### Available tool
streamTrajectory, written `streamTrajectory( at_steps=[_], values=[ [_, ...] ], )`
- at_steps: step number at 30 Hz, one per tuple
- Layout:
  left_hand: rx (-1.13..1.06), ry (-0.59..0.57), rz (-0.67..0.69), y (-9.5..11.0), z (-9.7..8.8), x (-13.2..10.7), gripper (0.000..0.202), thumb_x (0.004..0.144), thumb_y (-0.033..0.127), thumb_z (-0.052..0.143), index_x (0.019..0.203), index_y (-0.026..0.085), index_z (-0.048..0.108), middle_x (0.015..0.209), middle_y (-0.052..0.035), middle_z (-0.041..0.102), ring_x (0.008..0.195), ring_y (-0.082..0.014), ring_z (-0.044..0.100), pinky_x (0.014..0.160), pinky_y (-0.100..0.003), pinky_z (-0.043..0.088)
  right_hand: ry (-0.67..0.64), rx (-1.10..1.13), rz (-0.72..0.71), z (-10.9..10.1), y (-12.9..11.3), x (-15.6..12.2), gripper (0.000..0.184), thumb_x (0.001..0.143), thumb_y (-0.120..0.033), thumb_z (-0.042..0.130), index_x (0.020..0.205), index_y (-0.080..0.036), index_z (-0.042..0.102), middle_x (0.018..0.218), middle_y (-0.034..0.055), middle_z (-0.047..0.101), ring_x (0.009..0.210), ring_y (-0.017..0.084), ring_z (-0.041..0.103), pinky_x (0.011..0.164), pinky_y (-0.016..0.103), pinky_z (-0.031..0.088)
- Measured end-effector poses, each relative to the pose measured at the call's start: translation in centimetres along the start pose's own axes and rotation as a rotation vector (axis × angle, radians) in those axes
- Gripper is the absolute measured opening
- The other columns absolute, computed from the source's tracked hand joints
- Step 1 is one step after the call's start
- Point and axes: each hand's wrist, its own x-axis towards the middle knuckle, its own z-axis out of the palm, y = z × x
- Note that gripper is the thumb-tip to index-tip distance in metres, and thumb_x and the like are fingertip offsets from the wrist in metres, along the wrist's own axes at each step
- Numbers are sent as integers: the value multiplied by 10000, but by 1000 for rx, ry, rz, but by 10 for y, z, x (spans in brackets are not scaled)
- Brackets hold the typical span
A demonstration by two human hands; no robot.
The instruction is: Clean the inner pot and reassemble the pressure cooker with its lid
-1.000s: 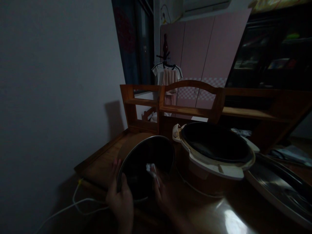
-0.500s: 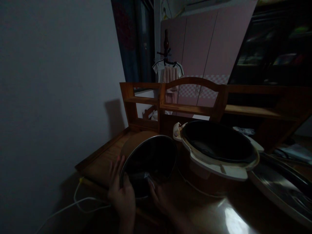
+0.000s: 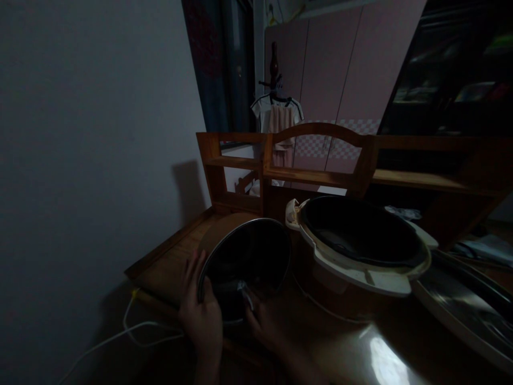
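A dark round inner pot point(image 3: 250, 262) with a shiny metal rim stands tilted on the wooden table, its mouth toward me. My left hand point(image 3: 199, 313) grips its left rim, thumb inside and fingers spread behind. My right hand point(image 3: 258, 321) reaches into the pot's lower part, closed on a small pale cloth point(image 3: 245, 293). The room is dim, so the fingers show poorly.
A cream-rimmed rice cooker body point(image 3: 360, 251) stands open just right of the pot, its open lid point(image 3: 468, 315) lying at far right. A wooden shelf rack point(image 3: 320, 171) runs behind. A white cord point(image 3: 128, 331) trails off the table's left edge beside the grey wall.
My right hand with the cloth has slid from the middle of the pot's inside down to its lower edge. My left hand has stayed on the rim.
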Motion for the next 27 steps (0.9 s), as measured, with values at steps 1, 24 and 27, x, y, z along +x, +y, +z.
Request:
streamTrajectory(
  at_steps=[1, 24, 27],
  values=[
    [1, 0, 6, 1, 0, 0, 422, 967, 274, 502, 1378, 260, 596, 1519, -53, 508, 1447, -248, 405, 1224, -418, 277, -2, 3, 1, 0, 0, 0, 419, 994, -260, 502, 1411, -267, 532, 1363, 48, 632, 1238, 245, 580, 1088, 425, 445],
    [-58, -29, -29, 7, 4, 1, 432, 948, 239, 512, 1371, 263, 598, 1488, -49, 539, 1407, -246, 454, 1216, -422, 288, 46, 37, 8, 13, 8, 0, 488, 971, -182, 511, 1446, -297, 514, 1387, 39, 621, 1276, 229, 561, 1103, 425, 439],
    [-52, -23, -35, 7, 5, 1, 429, 954, 238, 501, 1371, 262, 600, 1482, -50, 546, 1399, -244, 465, 1211, -420, 296, 37, 28, 11, 11, 6, 0, 487, 970, -186, 519, 1445, -294, 516, 1397, 40, 613, 1276, 236, 560, 1095, 425, 447]
  ],
)
